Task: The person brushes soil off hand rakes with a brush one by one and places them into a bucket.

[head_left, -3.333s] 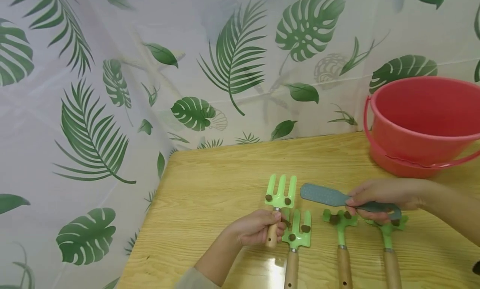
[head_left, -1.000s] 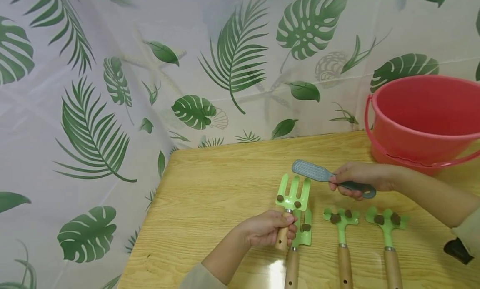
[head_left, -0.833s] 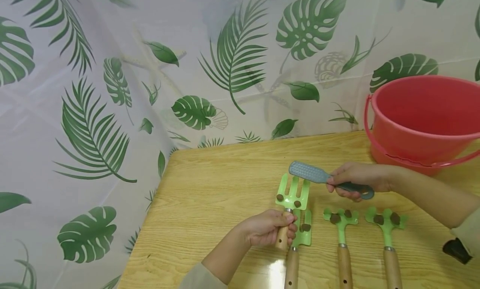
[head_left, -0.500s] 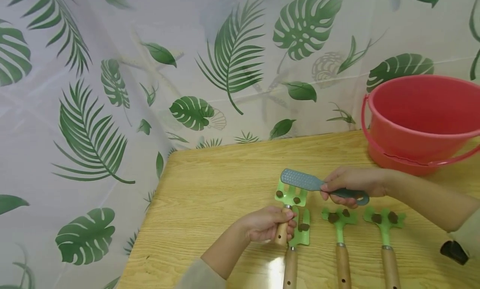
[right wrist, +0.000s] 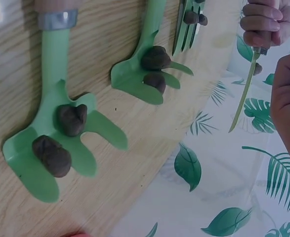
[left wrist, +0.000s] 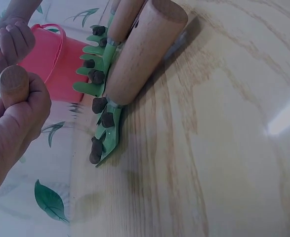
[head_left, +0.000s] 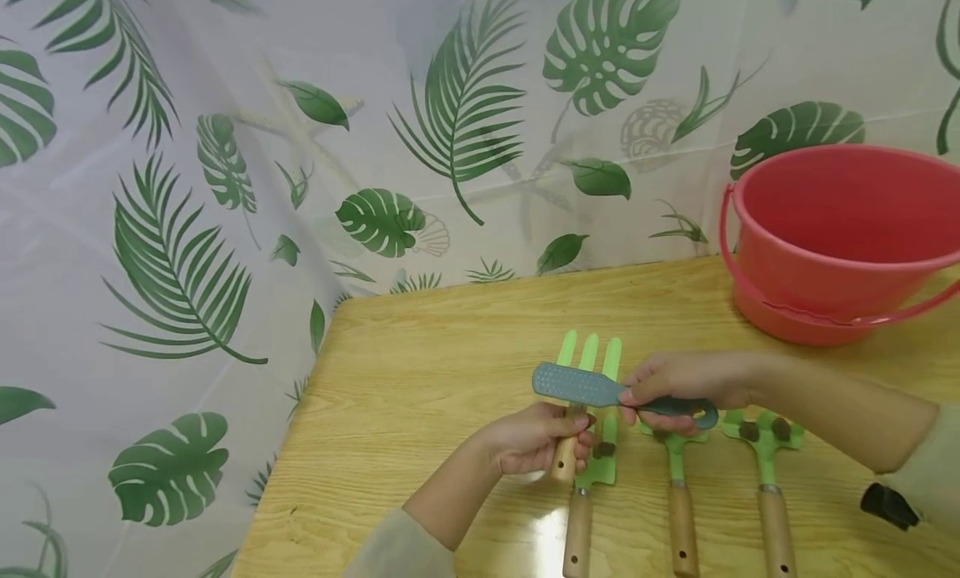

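Note:
My left hand (head_left: 528, 440) grips the wooden handle of a green garden hand fork (head_left: 590, 353), its tines pointing away. My right hand (head_left: 675, 386) holds a flat blue-grey brush (head_left: 573, 384) by its looped handle. In the head view the brush head lies across the fork's tines and hides its base. One brown lump (right wrist: 257, 69) shows on the raised fork in the right wrist view, where the fork is seen edge-on. Under my left hand a second hand fork (head_left: 600, 469) with brown lumps rests on the table. My right hand partly covers a green hand rake (head_left: 677, 459).
Another hand rake (head_left: 765, 453) with brown lumps lies further right, handle toward me. A red bucket (head_left: 810, 299) stands at the back right of the wooden table (head_left: 405, 369). Leaf-printed cloth (head_left: 300, 186) hangs behind and left. A black piece (head_left: 888, 505) shows by the right sleeve.
My right hand has carried the brush leftward, and lately down, from beside the fork to across its tines. My left hand has shifted the fork a little right over the second fork.

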Demonstrator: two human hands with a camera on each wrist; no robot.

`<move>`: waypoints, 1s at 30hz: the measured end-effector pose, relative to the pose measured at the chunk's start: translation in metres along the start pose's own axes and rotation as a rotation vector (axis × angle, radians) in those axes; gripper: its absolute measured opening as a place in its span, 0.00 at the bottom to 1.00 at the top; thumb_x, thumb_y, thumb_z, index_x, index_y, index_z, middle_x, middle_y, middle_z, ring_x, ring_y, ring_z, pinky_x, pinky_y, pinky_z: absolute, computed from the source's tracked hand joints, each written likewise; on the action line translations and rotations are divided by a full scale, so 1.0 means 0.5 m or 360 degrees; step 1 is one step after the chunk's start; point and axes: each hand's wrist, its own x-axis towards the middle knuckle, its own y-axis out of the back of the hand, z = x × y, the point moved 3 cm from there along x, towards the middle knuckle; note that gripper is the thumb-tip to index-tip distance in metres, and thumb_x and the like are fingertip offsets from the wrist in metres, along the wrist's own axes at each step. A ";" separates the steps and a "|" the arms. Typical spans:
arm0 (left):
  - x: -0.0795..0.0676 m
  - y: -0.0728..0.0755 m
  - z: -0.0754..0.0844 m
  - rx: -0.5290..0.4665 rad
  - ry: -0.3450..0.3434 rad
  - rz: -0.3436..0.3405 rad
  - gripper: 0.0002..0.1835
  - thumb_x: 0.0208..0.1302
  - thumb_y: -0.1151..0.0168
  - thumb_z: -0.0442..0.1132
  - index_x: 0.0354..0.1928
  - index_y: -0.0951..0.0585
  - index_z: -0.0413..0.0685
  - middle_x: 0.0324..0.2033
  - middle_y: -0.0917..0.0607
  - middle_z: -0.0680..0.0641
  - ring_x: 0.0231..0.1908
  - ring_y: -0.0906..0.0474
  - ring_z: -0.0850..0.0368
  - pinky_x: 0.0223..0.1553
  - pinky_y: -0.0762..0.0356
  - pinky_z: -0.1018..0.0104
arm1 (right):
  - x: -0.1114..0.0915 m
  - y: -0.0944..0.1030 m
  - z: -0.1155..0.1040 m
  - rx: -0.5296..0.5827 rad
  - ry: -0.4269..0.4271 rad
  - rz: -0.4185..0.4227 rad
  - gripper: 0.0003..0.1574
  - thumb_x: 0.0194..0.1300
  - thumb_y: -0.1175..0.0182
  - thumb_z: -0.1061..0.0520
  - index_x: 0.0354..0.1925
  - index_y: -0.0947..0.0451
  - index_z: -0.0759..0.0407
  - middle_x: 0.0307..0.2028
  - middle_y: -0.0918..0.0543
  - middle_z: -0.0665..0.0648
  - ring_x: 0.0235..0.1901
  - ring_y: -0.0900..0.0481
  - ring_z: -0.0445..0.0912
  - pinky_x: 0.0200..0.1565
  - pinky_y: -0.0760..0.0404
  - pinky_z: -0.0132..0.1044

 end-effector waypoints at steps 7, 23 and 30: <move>-0.002 0.002 0.008 0.0035 -0.0044 0.0009 0.04 0.74 0.62 0.31 0.44 0.38 0.47 0.28 0.31 0.52 0.28 0.30 0.65 0.33 0.25 0.75 | 0.010 -0.004 0.007 0.0074 -0.0057 0.0027 0.14 0.71 0.51 0.55 0.33 0.27 0.63 0.14 0.30 0.47 0.12 0.36 0.35 0.18 0.32 0.27; -0.011 0.006 0.003 -0.0005 -0.0055 -0.0008 0.08 0.75 0.63 0.33 0.38 0.33 0.45 0.27 0.29 0.54 0.27 0.28 0.67 0.33 0.24 0.75 | 0.016 0.016 0.034 0.0115 -0.0038 0.0008 0.14 0.72 0.54 0.55 0.33 0.27 0.61 0.14 0.31 0.45 0.12 0.36 0.34 0.18 0.34 0.25; -0.015 0.006 0.002 -0.0013 -0.0026 0.0021 0.09 0.75 0.61 0.34 0.37 0.31 0.43 0.27 0.28 0.54 0.27 0.27 0.67 0.33 0.23 0.75 | 0.019 0.032 0.034 -0.0037 -0.0073 0.0114 0.15 0.73 0.54 0.55 0.33 0.28 0.62 0.14 0.31 0.46 0.12 0.36 0.35 0.18 0.33 0.26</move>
